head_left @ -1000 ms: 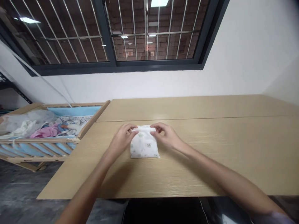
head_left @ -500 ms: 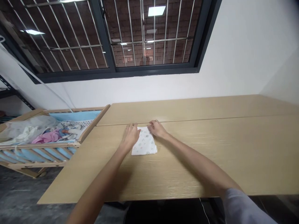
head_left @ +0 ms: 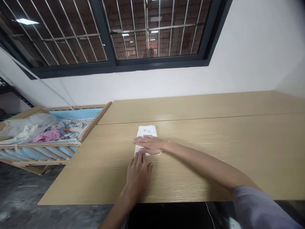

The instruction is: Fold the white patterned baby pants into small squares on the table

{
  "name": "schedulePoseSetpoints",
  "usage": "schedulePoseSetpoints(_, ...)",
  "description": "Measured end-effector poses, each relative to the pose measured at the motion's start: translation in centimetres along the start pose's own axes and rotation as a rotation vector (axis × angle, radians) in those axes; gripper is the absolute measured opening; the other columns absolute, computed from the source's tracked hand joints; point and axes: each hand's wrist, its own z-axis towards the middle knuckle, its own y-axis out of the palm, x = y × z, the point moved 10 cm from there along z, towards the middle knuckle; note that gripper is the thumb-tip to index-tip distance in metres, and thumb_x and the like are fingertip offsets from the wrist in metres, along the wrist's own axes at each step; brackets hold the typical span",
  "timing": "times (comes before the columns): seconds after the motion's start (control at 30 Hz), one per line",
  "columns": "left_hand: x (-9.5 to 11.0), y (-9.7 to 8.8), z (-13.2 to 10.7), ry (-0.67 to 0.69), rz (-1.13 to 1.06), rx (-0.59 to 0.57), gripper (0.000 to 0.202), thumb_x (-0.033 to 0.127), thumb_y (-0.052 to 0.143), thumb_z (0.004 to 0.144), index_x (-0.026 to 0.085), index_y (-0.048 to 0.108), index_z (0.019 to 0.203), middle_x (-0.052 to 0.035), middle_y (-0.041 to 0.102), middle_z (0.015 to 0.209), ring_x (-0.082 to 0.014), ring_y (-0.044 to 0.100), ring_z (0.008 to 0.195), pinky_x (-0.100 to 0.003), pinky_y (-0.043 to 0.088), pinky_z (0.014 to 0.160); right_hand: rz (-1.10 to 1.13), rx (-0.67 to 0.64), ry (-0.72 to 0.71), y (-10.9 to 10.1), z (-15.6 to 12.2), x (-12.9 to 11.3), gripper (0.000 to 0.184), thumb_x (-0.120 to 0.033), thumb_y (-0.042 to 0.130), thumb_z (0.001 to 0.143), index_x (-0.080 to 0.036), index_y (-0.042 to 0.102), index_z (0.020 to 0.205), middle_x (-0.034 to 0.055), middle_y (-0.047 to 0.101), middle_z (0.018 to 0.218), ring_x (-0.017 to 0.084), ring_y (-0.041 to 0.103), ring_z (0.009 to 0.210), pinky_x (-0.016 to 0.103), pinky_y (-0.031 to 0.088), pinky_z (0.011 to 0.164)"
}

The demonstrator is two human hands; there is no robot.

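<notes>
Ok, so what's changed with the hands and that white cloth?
The left hand has let go of the far edge of the white printed cloth and drawn back toward the person, its fingertips now at the cloth's near edge. The right hand has slid from the far edge to lie flat across the cloth's middle. The wooden crib and table stayed as they were.

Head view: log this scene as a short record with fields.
Left hand: flat on the table, fingertips at the near edge of the cloth
Right hand: lying flat across the cloth
Cloth: folded white printed cloth, flat on the table
Surface: wooden table
Beside table: wooden crib holding clothes
Behind: barred window
</notes>
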Motion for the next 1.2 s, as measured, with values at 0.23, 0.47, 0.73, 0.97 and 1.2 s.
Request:
schedulePoseSetpoints(0.23, -0.4, 1.0, -0.4, -0.002, -0.003, -0.021, 0.046, 0.037, 0.041, 0.101, 0.01, 0.055, 0.137, -0.0214, 0.055, 0.146, -0.0318, 0.052, 0.136, -0.045, 0.049, 0.102, -0.109, 0.025, 0.141, -3.1, 1.4, 6.6, 0.067, -0.052, 0.026, 0.104, -0.019, 0.019, 0.162, 0.0047, 0.012, 0.168, 0.021, 0.007, 0.156, 0.043, 0.004, 0.127)
schedulePoseSetpoints(0.47, -1.6, 0.1, 0.5, 0.054, -0.128, -0.099, 0.035, 0.025, 0.042, 0.102, 0.013, 0.062, 0.128, -0.0171, 0.062, 0.138, -0.0284, 0.058, 0.13, -0.044, 0.049, 0.105, -0.096, 0.127, 0.146, -4.8, 0.3, 6.1, 0.067, -0.054, 0.023, 0.105, -0.019, 0.021, 0.162, 0.0075, 0.014, 0.169, 0.024, 0.01, 0.156, 0.045, 0.007, 0.127)
schedulePoseSetpoints(0.73, -4.9, -1.2, 2.3, 0.236, -0.271, -0.072, 0.03, 0.011, 0.042, 0.097, 0.019, 0.068, 0.11, -0.0084, 0.071, 0.117, -0.024, 0.064, 0.111, -0.044, 0.052, 0.1, -0.131, 0.219, 0.119, -6.5, -6.8, -1.4, 0.051, -0.058, 0.055, 0.095, -0.019, 0.065, 0.126, 0.0134, 0.067, 0.115, 0.03, 0.061, 0.105, 0.051, 0.044, 0.1)
schedulePoseSetpoints(0.97, -4.2, -0.6, 1.9, 0.327, -0.175, -0.05, 0.024, 0.009, 0.04, 0.097, 0.018, 0.063, 0.096, -0.0079, 0.071, 0.1, -0.0251, 0.064, 0.095, -0.043, 0.051, 0.092, -0.276, 0.326, 0.128, -3.5, -10.5, -4.1, 0.027, -0.026, 0.045, 0.104, -0.017, 0.068, 0.114, 0.0126, 0.068, 0.112, 0.026, 0.062, 0.104, 0.046, 0.046, 0.096)
schedulePoseSetpoints(1.2, -4.8, -3.8, 4.1, 0.191, -0.316, -0.024, 0.017, 0.024, 0.04, 0.099, 0.021, 0.054, 0.089, -0.0047, 0.065, 0.089, -0.0229, 0.061, 0.087, -0.037, 0.046, 0.083, 0.136, 0.446, 0.25, -6.5, -10.9, -4.0, 0.022, -0.024, 0.044, 0.102, -0.018, 0.064, 0.107, 0.0098, 0.067, 0.107, 0.022, 0.062, 0.1, 0.038, 0.048, 0.089)
